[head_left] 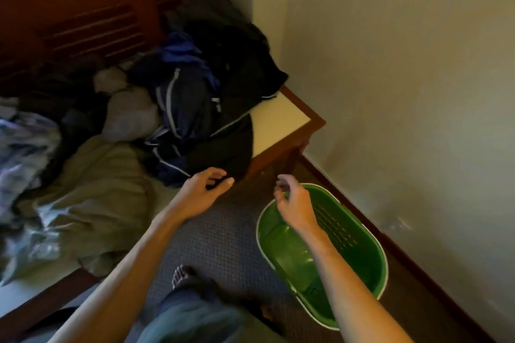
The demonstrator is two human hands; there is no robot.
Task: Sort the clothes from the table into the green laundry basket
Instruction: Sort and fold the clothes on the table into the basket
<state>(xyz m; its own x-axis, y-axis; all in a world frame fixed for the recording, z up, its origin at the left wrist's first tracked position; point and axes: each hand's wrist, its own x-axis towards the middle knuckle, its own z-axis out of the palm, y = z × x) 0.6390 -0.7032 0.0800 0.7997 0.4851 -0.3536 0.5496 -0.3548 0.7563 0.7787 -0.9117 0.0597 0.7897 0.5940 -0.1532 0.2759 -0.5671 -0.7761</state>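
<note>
Clothes are overhanging the table; I'm reaching, left hand and right hand slack, empty; tugging risks spilling them past the green laundry basket.

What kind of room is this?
Most likely a bedroom: there is a rumpled bed with a wooden headboard, and beside it a small table piled with clothes, with a laundry basket below.

Dark clothes heaped on the wood-rimmed table; green basket on carpet
</note>
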